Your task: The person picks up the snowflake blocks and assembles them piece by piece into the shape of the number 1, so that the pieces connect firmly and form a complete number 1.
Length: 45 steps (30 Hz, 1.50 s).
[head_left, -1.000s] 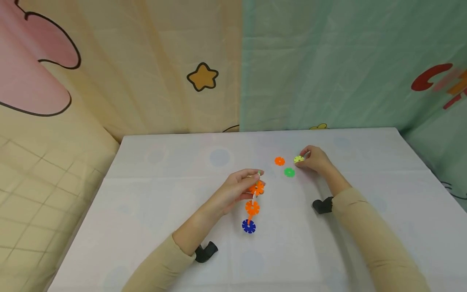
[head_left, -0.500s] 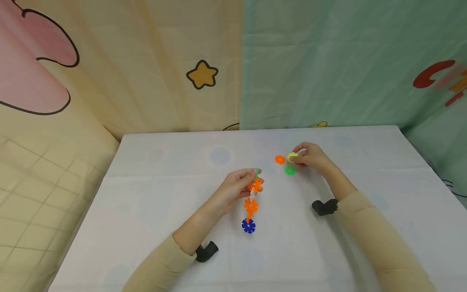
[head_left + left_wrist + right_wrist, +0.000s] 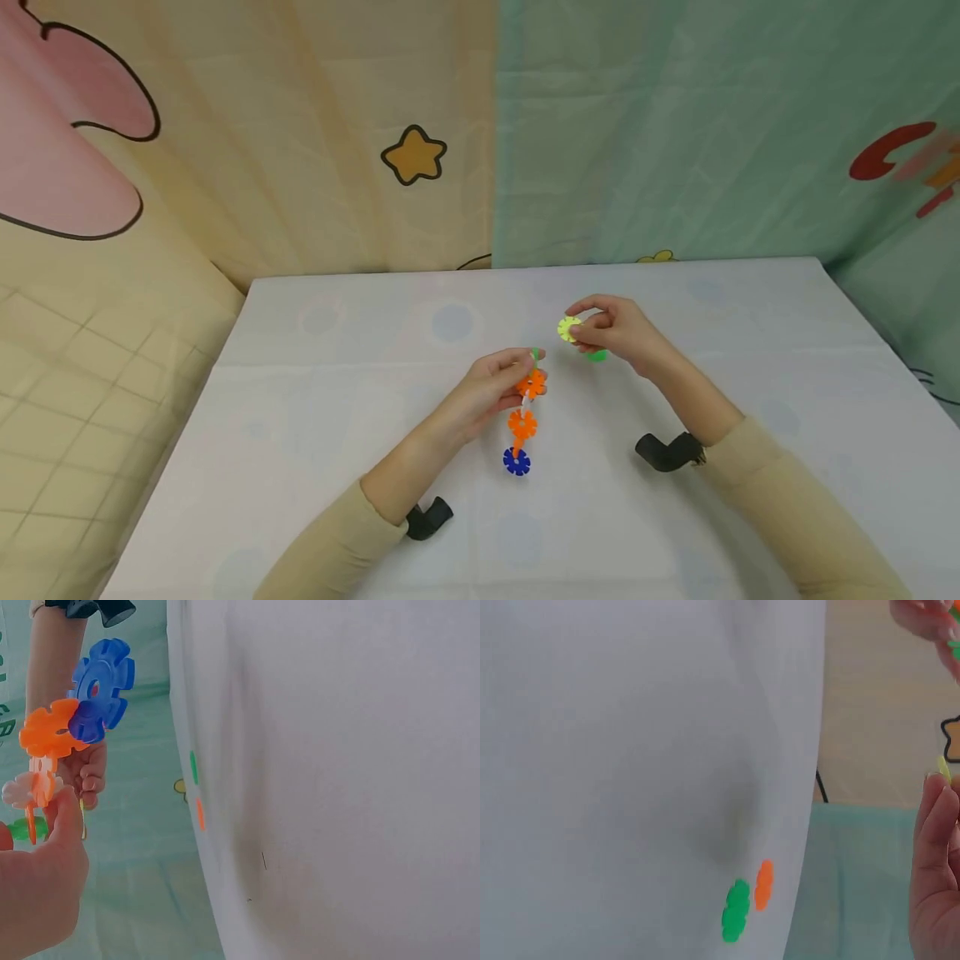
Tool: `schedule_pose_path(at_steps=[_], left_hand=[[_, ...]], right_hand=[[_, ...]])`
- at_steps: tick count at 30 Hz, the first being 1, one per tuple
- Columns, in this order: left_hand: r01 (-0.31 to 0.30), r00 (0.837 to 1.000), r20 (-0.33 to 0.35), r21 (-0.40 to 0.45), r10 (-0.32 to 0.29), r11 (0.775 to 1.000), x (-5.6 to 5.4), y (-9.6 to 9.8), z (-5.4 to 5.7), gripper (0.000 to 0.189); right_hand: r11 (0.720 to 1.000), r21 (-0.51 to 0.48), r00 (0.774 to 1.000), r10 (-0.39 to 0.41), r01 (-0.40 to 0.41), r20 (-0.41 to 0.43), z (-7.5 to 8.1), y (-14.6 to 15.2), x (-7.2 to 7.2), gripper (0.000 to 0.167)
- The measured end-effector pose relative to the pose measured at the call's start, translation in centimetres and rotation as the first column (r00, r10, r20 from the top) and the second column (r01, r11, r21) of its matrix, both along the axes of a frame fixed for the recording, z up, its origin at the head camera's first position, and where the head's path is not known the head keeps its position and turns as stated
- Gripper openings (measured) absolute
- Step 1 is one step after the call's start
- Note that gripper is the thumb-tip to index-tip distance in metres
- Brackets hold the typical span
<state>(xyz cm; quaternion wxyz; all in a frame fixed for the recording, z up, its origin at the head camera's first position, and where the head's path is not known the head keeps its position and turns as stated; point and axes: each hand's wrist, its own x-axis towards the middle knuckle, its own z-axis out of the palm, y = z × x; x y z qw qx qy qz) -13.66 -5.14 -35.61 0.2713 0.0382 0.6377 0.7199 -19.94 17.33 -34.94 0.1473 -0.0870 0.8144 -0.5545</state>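
Note:
My left hand (image 3: 487,387) pinches the upper end of a chain of interlocking plastic discs (image 3: 522,425), notched like flowers. From the fingers downward it runs green, orange, white, orange, with a dark blue disc (image 3: 517,462) at the lowest end. In the left wrist view the blue disc (image 3: 103,686) slots into an orange disc (image 3: 52,731). My right hand (image 3: 618,332) pinches a yellow notched disc (image 3: 567,328) between thumb and fingers, just right of the chain's top and raised off the table. Edge-on, the yellow disc (image 3: 944,769) shows at the fingertips in the right wrist view.
On the white-covered table (image 3: 360,333) lie a green disc (image 3: 597,356), partly behind the right hand, and an orange disc (image 3: 763,885) beside it. A black wrist mount (image 3: 667,452) is on the right forearm, another (image 3: 430,518) on the left. Printed curtains stand behind the table.
The right hand has lifted the yellow disc and carried it left toward the chain, now covering the loose orange disc in the head view. The left hand and chain have barely moved.

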Motion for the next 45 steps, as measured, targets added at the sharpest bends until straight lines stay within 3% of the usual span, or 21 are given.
schedule_pose_path(at_steps=[5, 9, 15, 23, 32, 38, 45], left_hand=[[0.040, 0.999, 0.012, 0.003, -0.040, 0.999, 0.3, 0.2, 0.1, 0.042], [0.034, 0.999, 0.020, 0.004, -0.034, 0.999, 0.3, 0.3, 0.1, 0.042], [0.017, 1.000, -0.007, -0.008, -0.017, 1.000, 0.4, 0.3, -0.1, 0.040], [0.023, 0.998, -0.064, -0.023, -0.025, 0.999, 0.9, 0.3, 0.2, 0.039], [-0.011, 0.996, -0.086, -0.007, 0.010, 1.000, 1.3, 0.5, 0.5, 0.037], [-0.049, 0.989, -0.144, -0.027, 0.045, 0.998, 1.5, 0.6, 0.7, 0.035], [-0.052, 0.990, -0.136, -0.034, 0.047, 0.998, 1.7, 0.8, 0.4, 0.033]], right_hand=[[0.997, -0.067, 1.000, 0.024, -0.024, 0.005, 0.8, -1.1, 1.7, 0.031], [0.994, -0.099, 0.999, 0.037, -0.037, -0.004, 1.2, -1.8, 2.5, 0.027], [0.990, -0.119, 0.997, 0.077, -0.077, -0.004, 1.4, -2.7, 2.9, 0.024], [0.987, -0.133, 0.996, 0.084, -0.089, -0.038, 1.9, -3.4, 3.6, 0.022], [0.985, -0.150, 0.995, 0.078, -0.086, -0.060, 2.5, -3.3, 4.1, 0.019], [0.976, -0.211, 0.998, 0.049, -0.058, -0.049, 2.3, -3.5, 4.5, 0.019], [0.948, -0.314, 0.999, 0.050, -0.048, -0.001, 1.5, -3.6, 4.8, 0.012]])
